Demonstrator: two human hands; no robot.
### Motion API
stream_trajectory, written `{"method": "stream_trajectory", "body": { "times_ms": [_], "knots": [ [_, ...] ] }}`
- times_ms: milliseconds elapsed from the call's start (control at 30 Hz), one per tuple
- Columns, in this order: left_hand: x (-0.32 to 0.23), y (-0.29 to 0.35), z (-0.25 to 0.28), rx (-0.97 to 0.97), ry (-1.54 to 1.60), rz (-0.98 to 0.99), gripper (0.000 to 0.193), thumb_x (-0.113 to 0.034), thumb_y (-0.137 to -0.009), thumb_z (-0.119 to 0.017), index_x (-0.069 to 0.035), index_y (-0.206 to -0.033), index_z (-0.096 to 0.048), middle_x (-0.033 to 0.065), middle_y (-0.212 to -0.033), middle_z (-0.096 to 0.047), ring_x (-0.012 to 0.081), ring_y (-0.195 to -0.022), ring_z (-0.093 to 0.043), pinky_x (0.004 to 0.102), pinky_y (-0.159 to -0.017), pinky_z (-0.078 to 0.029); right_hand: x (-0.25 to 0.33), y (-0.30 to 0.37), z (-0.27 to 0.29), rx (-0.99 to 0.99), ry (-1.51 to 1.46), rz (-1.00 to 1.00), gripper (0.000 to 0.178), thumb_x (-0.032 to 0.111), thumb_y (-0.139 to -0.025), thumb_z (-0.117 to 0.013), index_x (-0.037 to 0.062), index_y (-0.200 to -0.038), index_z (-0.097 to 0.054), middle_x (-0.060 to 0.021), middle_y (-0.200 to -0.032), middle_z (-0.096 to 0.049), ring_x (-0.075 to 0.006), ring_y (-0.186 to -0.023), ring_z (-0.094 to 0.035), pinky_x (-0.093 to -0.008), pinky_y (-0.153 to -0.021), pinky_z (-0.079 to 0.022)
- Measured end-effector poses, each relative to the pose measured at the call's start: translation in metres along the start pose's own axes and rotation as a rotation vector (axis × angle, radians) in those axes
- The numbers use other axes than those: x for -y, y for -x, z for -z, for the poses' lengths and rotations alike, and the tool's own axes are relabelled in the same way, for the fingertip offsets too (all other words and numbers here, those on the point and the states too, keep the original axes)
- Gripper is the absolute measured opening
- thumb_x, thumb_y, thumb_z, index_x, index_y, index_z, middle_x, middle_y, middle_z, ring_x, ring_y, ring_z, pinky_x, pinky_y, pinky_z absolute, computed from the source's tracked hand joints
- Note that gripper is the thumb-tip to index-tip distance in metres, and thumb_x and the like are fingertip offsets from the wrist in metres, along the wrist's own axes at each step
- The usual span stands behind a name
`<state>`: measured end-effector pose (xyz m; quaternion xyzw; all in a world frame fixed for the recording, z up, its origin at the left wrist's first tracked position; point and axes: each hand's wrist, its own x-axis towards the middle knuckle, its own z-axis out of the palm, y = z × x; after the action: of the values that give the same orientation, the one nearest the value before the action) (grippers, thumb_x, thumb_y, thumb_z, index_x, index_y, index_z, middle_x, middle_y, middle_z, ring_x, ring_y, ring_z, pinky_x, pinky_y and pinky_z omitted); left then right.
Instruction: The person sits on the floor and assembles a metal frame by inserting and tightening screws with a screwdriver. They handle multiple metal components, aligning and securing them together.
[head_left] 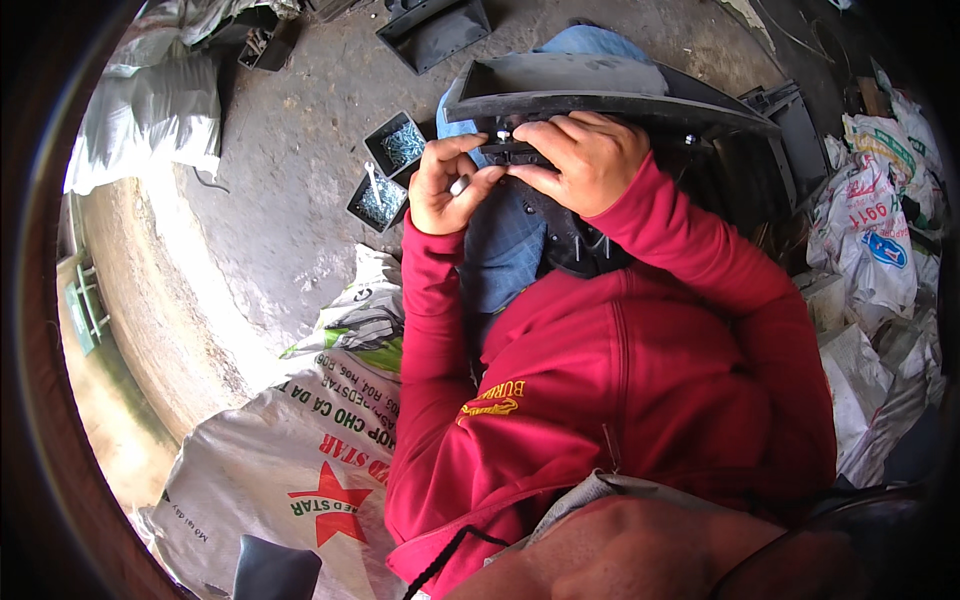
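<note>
Across my lap lies a black plastic part (620,105), shaped like a shallow box with a long rim. My left hand (446,190) is closed at its left end, thumb and forefinger on the edge. A small whitish piece (459,185) shows against the left palm; its kind is unclear. My right hand (590,160) grips the same part, fingers over the rim and thumb below. Between the hands a pale bolt-like piece (503,136) sticks out of the part. Left of my knee stand two small black trays of screws (384,126) (360,212), a wrench (373,182) lying on the nearer one.
Another black tray (433,36) sits on the concrete floor (290,160) ahead, and a small dark box (266,45) stands farther left. A large white printed sack (260,460) lies at my left side. More sacks (865,220) and black plastic parts (790,130) crowd the right.
</note>
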<state>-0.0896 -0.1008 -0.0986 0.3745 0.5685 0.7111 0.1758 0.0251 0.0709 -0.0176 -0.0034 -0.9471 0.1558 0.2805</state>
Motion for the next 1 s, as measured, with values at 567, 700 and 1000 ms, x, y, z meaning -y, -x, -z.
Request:
{"method": "stream_trajectory", "body": {
  "times_ms": [567,700,1000],
  "knots": [
    [-0.077,0.019,0.019,-0.122,-0.618,0.060,0.010,-0.005,-0.093,-0.063,0.001,-0.100,-0.064,0.0051,-0.080,-0.066,0.0095,-0.064,-0.056,0.0242,-0.062,-0.045,0.008,0.003,-0.006,-0.064,-0.046,0.028,0.032,0.025,-0.068,-0.083,0.0113,-0.091,-0.066,-0.0030,-0.071,-0.063,-0.0208,-0.065,-0.063,-0.0318,-0.060,-0.052],
    [-0.089,0.006,0.019,-0.123,-0.637,-0.080,0.019,-0.014,-0.099,-0.057,0.000,-0.099,-0.071,0.0067,-0.077,-0.062,0.0124,-0.066,-0.055,0.0252,-0.062,-0.044,0.008,0.001,-0.007,-0.072,-0.035,0.043,0.030,0.027,-0.069,-0.082,0.0117,-0.089,-0.066,-0.0025,-0.069,-0.060,-0.0203,-0.064,-0.061,-0.0315,-0.060,-0.052],
    [-0.104,-0.014,0.007,-0.051,-0.534,0.022,0.029,-0.001,-0.095,-0.051,-0.002,-0.121,-0.064,0.0069,-0.080,-0.060,0.0153,-0.071,-0.061,0.0271,-0.066,-0.049,0.005,0.002,-0.012,-0.059,-0.037,0.041,0.030,0.029,-0.071,-0.081,0.0119,-0.089,-0.066,-0.0018,-0.071,-0.060,-0.0192,-0.067,-0.061,-0.0308,-0.060,-0.052]
  ]
}}
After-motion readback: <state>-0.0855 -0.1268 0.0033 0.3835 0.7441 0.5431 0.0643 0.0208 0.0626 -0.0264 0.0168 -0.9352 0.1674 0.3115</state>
